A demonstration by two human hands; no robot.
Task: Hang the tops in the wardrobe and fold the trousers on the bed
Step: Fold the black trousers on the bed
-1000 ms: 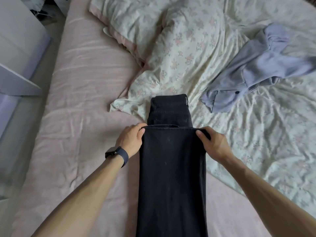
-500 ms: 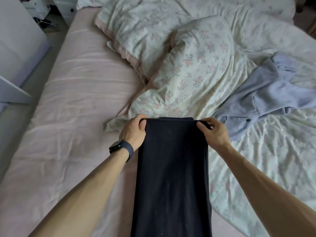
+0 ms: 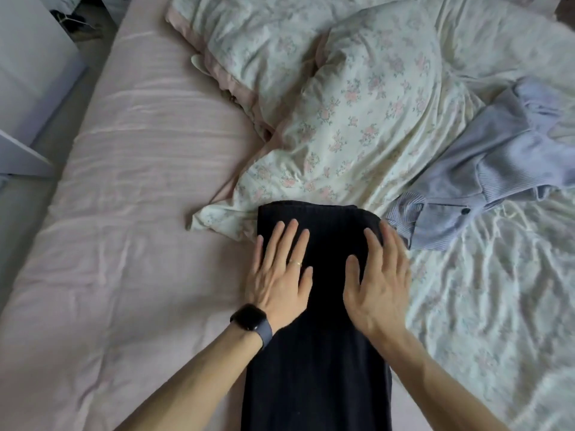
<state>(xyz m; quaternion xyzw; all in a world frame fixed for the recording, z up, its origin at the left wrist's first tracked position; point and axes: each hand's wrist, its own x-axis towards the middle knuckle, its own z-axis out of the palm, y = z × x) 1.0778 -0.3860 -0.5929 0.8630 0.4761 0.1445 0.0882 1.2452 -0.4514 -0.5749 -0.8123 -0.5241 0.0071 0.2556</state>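
Black trousers (image 3: 317,362) lie folded lengthwise on the bed (image 3: 124,213), running from the bottom edge up to the floral duvet. My left hand (image 3: 280,269), with a watch on the wrist, lies flat on their upper left part, fingers straight. My right hand (image 3: 378,275) presses flat on the upper right part, fingers spread. A pale blue striped top (image 3: 485,169) lies crumpled on the duvet to the right, apart from the trousers.
A floral duvet (image 3: 357,126) is bunched across the upper and right part of the bed. The pink sheet is bare on the left. White furniture (image 3: 28,73) stands beyond the bed's left edge.
Both hands carried the folded end of the trousers forward over the waistband, let go of the edge, and now lie flat on the fabric.
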